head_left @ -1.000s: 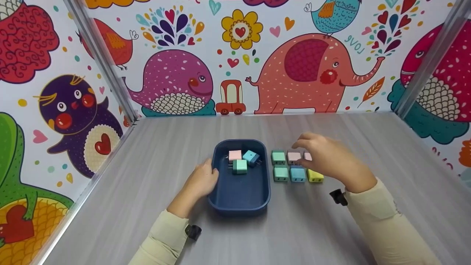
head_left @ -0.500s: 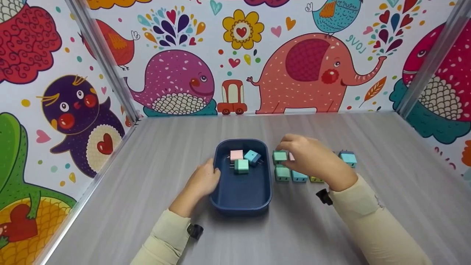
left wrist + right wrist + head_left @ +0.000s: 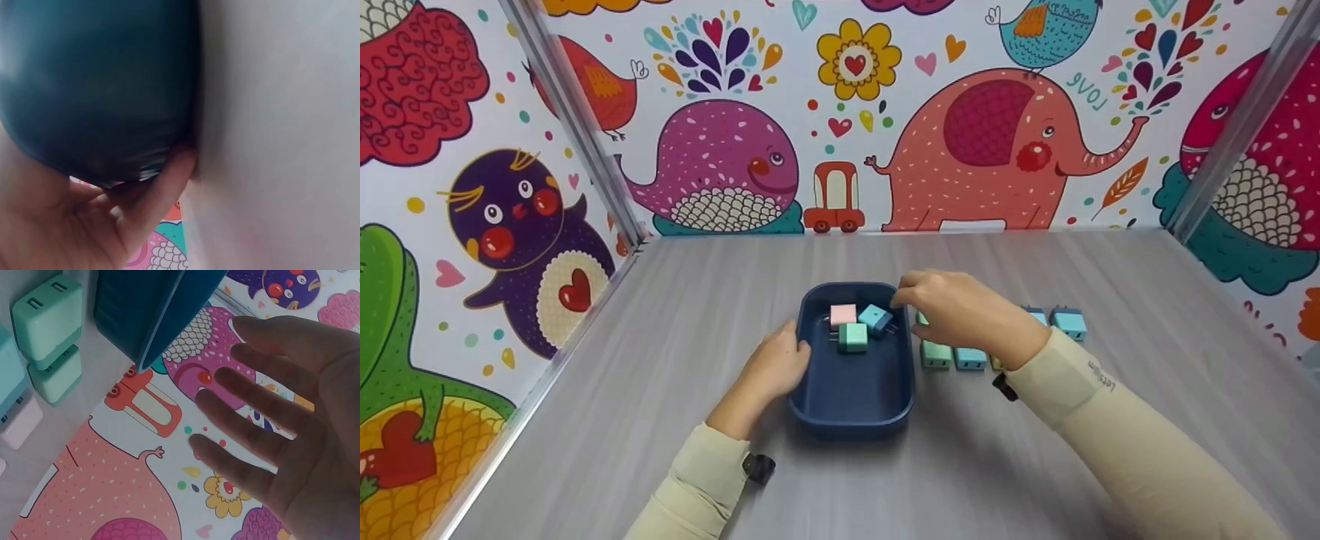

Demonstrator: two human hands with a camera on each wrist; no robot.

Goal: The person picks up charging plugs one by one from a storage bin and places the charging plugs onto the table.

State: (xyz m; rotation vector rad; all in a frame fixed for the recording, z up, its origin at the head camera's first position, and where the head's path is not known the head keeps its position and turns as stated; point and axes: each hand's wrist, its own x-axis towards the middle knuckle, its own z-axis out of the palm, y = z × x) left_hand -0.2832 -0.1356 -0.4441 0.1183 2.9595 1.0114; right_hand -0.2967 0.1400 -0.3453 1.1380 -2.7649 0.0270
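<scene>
A dark blue plastic bin [image 3: 851, 390] stands on the table with a pink charger plug [image 3: 843, 314], a blue charger plug [image 3: 875, 320] and a mint green charger plug [image 3: 853, 338] inside. My left hand [image 3: 769, 364] holds the bin's left side, a finger against its outer wall in the left wrist view. My right hand [image 3: 960, 311] hovers at the bin's right rim, over the rows of chargers beside it. In the right wrist view its fingers [image 3: 247, 422] are spread and nothing is in the palm. It hides several chargers in the head view.
Right of the bin sit a green charger [image 3: 936, 355] and a blue charger [image 3: 970, 359] in the front row. Another blue charger [image 3: 1069, 323] lies farther right. Patterned walls [image 3: 840, 135] enclose the grey table [image 3: 697, 300] at the back and sides.
My right hand has moved left, from above the charger rows to the bin's right rim, uncovering the blue chargers at the far right. My left hand stays at the bin.
</scene>
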